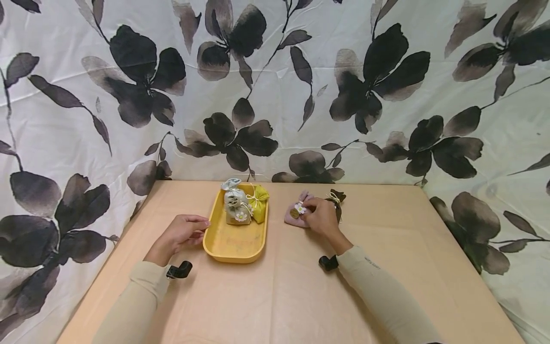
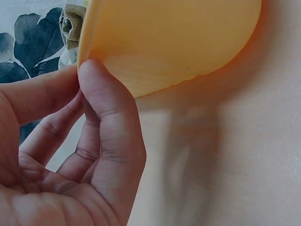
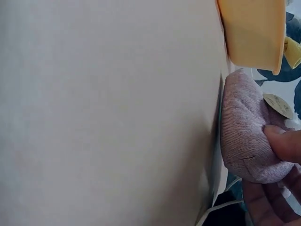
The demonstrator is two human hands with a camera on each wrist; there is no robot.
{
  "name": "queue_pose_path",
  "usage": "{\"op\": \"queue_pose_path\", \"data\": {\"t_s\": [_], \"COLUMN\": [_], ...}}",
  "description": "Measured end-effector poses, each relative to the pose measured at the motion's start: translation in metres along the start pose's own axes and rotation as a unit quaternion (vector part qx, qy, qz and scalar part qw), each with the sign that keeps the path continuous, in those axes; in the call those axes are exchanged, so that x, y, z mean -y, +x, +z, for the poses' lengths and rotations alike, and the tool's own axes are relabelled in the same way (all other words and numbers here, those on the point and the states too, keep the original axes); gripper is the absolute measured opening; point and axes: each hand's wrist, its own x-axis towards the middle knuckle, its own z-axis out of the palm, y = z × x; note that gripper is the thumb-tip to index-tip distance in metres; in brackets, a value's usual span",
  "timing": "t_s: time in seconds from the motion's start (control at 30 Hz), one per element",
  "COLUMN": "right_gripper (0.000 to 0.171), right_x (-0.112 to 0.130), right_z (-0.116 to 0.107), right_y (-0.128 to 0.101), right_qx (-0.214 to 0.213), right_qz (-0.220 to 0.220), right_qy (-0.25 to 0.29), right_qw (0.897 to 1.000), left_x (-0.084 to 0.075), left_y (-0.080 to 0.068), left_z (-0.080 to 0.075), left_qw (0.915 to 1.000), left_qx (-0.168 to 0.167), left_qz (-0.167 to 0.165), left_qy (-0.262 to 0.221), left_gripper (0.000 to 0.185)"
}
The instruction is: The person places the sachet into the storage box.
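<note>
A yellow tray (image 1: 234,241) sits mid-table and holds a pale grey-blue pouch (image 1: 234,200) and a yellow-green pouch (image 1: 259,203). My left hand (image 1: 201,228) is at the tray's left rim. In the left wrist view the thumb (image 2: 106,101) and forefinger pinch the edge of the tray (image 2: 169,37). To the right of the tray, my right hand (image 1: 308,213) grips a pink pouch (image 1: 293,215) with a white flower, which lies on the table. In the right wrist view the thumb (image 3: 283,141) presses into the pink pouch (image 3: 244,127). A dark brown pouch (image 1: 338,197) lies just behind that hand.
The tan table (image 1: 279,296) ends at a floral cloth backdrop (image 1: 275,86) that wraps the back and both sides. Bare tabletop lies in front of the tray and to the far right.
</note>
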Motion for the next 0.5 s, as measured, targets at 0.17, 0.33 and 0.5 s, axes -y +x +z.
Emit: {"op": "queue_pose_path", "data": {"t_s": [0.17,0.33,0.5], "right_gripper": [0.018,0.019,0.015], "right_x": [0.005,0.017,0.030], "right_z": [-0.002,-0.009,-0.016], "right_y": [-0.003,-0.002,0.000], "right_qx": [-0.020,-0.041,-0.047], "right_qz": [-0.020,-0.049,-0.063], "right_qy": [0.008,0.008,0.022], "right_qw": [1.000,0.998,0.997], "left_x": [0.002,0.003,0.001], "left_y": [-0.001,-0.001,0.000], "left_z": [0.000,0.001,0.000], "left_qw": [1.0000,1.0000,1.0000], "left_qx": [-0.002,-0.002,-0.009], "left_qz": [-0.001,-0.005,0.001], "left_qy": [0.000,0.000,0.004], "left_gripper": [0.035,0.036,0.040]}}
